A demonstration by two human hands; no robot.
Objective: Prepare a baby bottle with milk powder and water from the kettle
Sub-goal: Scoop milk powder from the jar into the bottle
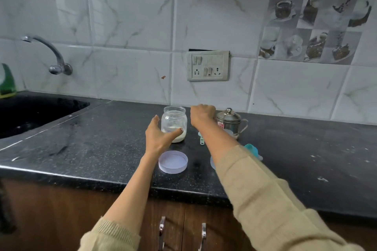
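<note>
Jar (174, 123) upright mid-worktop (81, 149), powder low inside, lid (173, 162) off at its 6 o'clock. Your left hand (158, 137) spread, cupping jar, nearest. Right hand (202, 114) fisted at jar's 3 o'clock; contents unclear.

Both arms reach forward from the bottom edge, beige sleeves pushed back from the wrists. The left hand (158, 136) sits at about 11 o'clock from frame centre, open, palm turned to 3 o'clock, thumb stretched out toward 2 o'clock and fingers spread. The right hand (202, 114) lies further out at 12 o'clock, fingers curled into a loose fist, knuckles up, wrist bent downward.
</note>
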